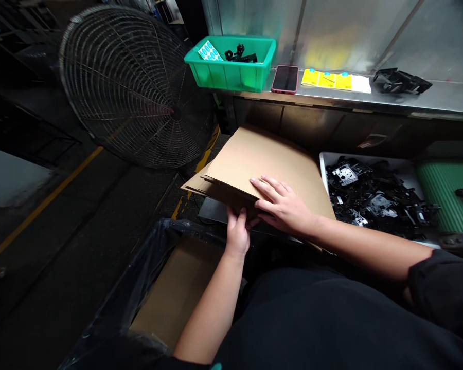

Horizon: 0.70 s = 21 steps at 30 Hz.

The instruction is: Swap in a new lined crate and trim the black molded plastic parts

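Observation:
A small stack of flat brown cardboard sheets (262,159) lies tilted in front of me, its layers fanned apart at the left corner. My left hand (239,231) grips the near edge from below, thumb up and the other fingers partly hidden under the sheets. On top of the upper sheet rests my right hand (280,203), its fingers stretched out and spread near that same edge. Below my left forearm, another cardboard sheet (177,288) lies inside a box lined with dark plastic (139,272).
A white bin (323,169) of black metal parts stands at right, beside a green ribbed conveyor (447,190). Along the metal ledge are a green tray (231,77), a phone (285,79), yellow labels (327,80) and a black part (401,81). A large caged fan (139,92) stands at left.

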Motion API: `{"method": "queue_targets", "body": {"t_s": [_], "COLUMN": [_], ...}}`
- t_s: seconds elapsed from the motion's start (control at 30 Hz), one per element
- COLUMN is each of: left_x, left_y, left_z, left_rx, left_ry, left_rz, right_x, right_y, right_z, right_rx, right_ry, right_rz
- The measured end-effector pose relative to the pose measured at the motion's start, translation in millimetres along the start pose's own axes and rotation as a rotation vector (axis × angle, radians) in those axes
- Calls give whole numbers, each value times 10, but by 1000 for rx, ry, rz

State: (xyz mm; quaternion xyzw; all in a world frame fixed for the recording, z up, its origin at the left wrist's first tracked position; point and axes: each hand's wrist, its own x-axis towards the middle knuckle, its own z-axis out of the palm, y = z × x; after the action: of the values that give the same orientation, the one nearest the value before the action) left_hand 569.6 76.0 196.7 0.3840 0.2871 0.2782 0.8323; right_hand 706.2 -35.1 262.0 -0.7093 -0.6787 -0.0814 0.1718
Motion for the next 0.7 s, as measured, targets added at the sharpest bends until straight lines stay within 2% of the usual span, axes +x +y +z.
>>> {"method": "queue_targets", "body": {"t_s": [0.27,0.53,0.7], "left_x": [4,-4,-5], "left_y": [13,-7,-29], "left_z": [48,49,37], "left_rx": [-35,0,7], "left_ry": [-23,1,21], "left_rz": [-4,13,2], "right_x": [53,67,72], "right_y": [-17,2,12], "right_z": [-45,-71,-72], "right_rx": [-13,10,38], "right_ry": [5,-50,-35], "right_rz": [-29,-51,-66]}}
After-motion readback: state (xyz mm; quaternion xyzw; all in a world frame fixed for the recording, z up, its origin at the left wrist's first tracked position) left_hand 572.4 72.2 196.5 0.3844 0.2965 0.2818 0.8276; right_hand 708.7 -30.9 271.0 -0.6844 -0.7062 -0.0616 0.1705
